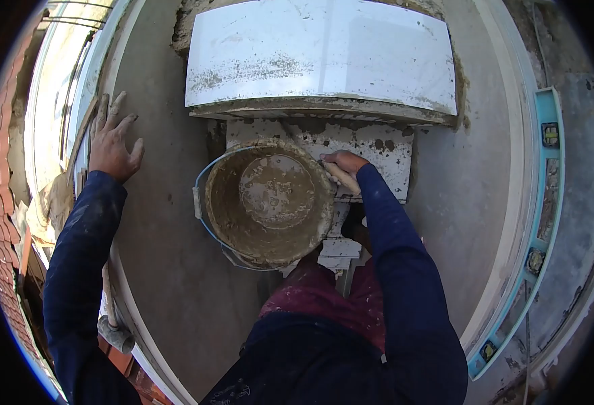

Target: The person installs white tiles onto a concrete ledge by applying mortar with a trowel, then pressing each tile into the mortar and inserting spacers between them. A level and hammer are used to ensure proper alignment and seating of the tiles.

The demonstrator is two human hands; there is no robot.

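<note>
The mortar-caked bucket (268,202) sits below the white slab (320,57). The right hand (343,169), touching the bucket's right rim, curls its fingers around what seems a tool handle. Well left of the bucket, the left hand (112,140) lies flat, fingers spread.

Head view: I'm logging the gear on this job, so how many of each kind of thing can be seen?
Bucket: 1
Spirit level: 1
White slab: 1
Hammer: 1
Total: 4
</note>
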